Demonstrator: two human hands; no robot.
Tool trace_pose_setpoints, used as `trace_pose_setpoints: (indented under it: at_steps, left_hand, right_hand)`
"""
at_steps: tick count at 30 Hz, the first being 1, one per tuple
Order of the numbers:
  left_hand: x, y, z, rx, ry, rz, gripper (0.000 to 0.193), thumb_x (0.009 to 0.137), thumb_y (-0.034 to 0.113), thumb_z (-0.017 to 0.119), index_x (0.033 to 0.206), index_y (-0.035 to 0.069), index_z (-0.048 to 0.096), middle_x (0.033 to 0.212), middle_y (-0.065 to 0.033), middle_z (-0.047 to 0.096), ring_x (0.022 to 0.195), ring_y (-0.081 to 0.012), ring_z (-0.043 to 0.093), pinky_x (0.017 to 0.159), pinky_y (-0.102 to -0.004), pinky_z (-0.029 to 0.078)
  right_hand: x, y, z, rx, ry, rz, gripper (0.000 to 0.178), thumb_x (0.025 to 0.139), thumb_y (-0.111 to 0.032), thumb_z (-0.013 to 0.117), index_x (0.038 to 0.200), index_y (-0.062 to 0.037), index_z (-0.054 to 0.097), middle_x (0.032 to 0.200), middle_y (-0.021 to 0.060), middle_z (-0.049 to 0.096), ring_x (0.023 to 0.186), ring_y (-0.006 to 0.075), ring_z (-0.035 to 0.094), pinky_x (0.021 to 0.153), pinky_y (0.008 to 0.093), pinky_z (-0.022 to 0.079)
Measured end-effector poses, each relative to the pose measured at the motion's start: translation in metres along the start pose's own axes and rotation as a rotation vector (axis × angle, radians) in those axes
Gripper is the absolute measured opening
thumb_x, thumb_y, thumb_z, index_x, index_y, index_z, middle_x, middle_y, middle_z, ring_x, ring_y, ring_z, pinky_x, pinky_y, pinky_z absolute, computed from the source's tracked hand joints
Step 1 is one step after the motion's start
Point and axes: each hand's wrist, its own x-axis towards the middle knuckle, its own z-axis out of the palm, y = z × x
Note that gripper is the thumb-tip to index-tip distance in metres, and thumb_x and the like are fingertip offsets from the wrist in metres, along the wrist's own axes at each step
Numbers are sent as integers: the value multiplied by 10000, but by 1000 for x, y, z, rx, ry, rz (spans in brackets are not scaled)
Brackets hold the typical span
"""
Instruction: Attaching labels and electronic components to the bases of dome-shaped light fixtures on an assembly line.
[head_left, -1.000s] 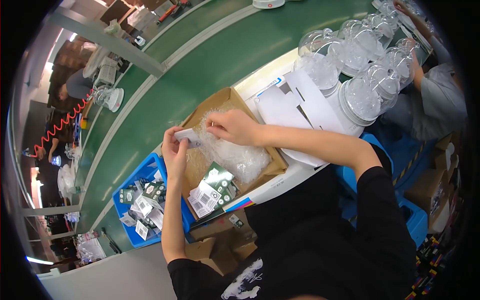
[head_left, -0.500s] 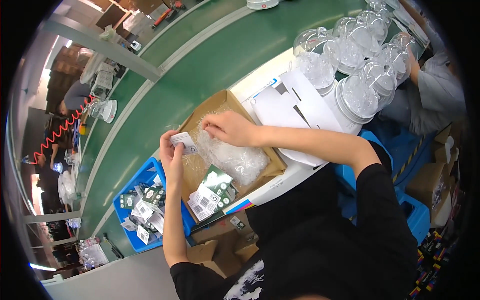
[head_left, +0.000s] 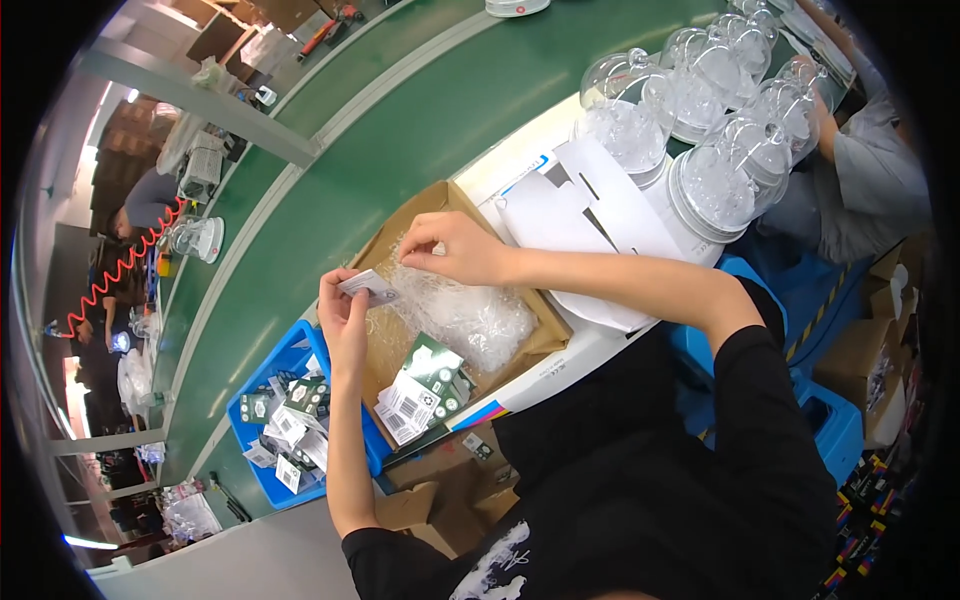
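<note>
My left hand [head_left: 345,318] pinches a small white printed card [head_left: 368,288] between thumb and fingers, above the left side of a shallow cardboard tray [head_left: 543,318]. The card is tilted, so its face shows at a slant. To its right, my right hand [head_left: 450,250] has thumb and fingers pressed together; whatever they hold is too small or too clear to make out. Below it, a heap of clear plastic pieces [head_left: 475,315] fills much of the tray. Several green and white printed cards [head_left: 432,365] lie at the tray's near corner.
A blue bin [head_left: 262,485] of similar cards stands left of the tray. White die-cut sheets [head_left: 590,225] lie to the right, before several clear domes on white bases [head_left: 715,195]. A green conveyor [head_left: 330,220] runs behind. Another person's sleeve [head_left: 870,160] shows at far right.
The card in my left hand has tipped to a flatter slant. My right hand has shifted slightly up and left, with its fingers still pinched.
</note>
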Motion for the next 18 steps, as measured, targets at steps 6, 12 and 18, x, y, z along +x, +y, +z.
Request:
trace_pose_setpoints:
  at_steps: [6,12,18]
  left_hand:
    - [1,-8,-5,115,-87,72,142,841,-86,556,950,3,533,970,-46,578,921,-123,555,866,-249,429]
    - [5,-11,-3,280,-97,244,173,756,-137,560,837,15,561,947,-75,627,1015,-208,580,934,-318,431]
    - [2,-9,-2,310,-104,249,163,743,-117,564,852,3,575,921,-81,623,929,-198,586,861,-297,445]
  right_hand:
    - [6,-5,-2,391,-65,396,166,900,-136,622,958,19,641,803,53,672,735,96,621,635,237,495]
    - [4,-3,-5,442,-146,409,152,922,-132,585,985,-1,631,817,43,669,741,92,626,620,227,500]
    - [1,-7,1,271,-198,275,151,888,-108,618,944,25,663,816,54,672,744,103,632,665,240,507]
